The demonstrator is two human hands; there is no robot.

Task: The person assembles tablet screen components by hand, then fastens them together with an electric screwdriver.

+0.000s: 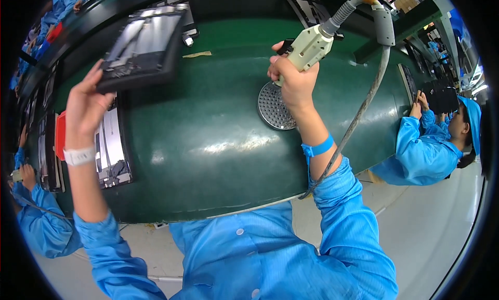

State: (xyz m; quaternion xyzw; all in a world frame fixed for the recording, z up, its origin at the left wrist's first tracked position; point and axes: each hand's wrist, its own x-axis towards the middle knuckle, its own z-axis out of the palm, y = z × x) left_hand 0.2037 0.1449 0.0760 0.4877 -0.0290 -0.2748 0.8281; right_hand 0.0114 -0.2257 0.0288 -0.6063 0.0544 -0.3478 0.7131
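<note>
Up at the left, my left hand [87, 105] grips the near-left corner of a flat black electronic unit [148, 45]. The unit is tilted and smeared by motion, with silvery strips showing on its upper face. My right hand [297, 84] is closed around a cream electric screwdriver [310, 48], whose ribbed grey hose runs up from its far end. Just under that hand sits a round dark dish [273, 105] with a grid of holes. The screwdriver's tip is hidden behind my fingers.
Another panel [112, 144] lies below my left wrist, beside a red tray [61, 136]. More panels [306, 9] line the far edge of the green table [208, 165]. A grey cable [364, 110] hangs past my right forearm. A co-worker [429, 144] sits at the right.
</note>
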